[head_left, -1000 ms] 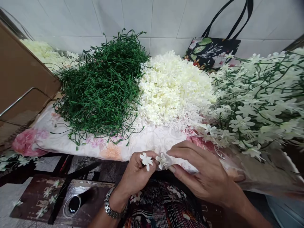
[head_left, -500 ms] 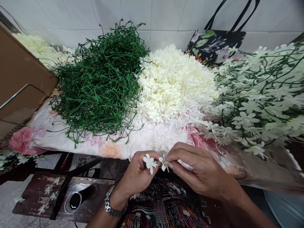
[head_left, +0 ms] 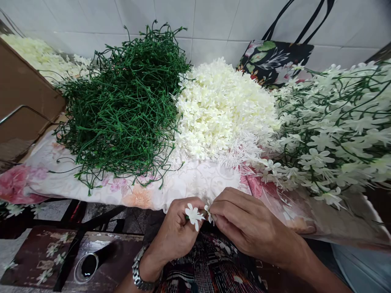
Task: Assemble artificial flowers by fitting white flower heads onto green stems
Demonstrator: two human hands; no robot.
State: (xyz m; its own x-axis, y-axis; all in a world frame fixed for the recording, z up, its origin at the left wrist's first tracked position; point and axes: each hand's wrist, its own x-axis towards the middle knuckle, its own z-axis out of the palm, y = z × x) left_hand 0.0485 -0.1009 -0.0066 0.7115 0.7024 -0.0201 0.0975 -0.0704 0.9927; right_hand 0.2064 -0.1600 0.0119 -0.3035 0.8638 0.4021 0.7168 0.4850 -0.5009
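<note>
just off the near edge of the floral cloth (head_left: 198, 177), a small white flower (head_left: 209, 214) is sitting between the two hands, partly hidden by fingertips. the right hand (head_left: 249, 224) is pinching it, thumb and fingers closed. the left hand (head_left: 179, 230) is curling shut around the base of an open white bloom (head_left: 194, 216), petals facing up and out; a speck of green is showing beside it, the rest hiding in the fist. the hands are working close together; cannot tell whether fingertips are touching

handling, by judgement: both pieces are looking very light, petals thin and bendy, likely creasing or pulling loose under a hard squeeze. the narrow base is seeming the better grip, petals left free

farther out: a tangled heap of green stems (head_left: 122, 110) is lying ahead and to the left, a pile of cream blossoms (head_left: 226, 108) is resting beside it, and stemmed white flowers (head_left: 342, 138) are spreading on the right. a dark floral bag (head_left: 275, 61) is standing behind, against the tiled wall (head_left: 214, 20)
</note>
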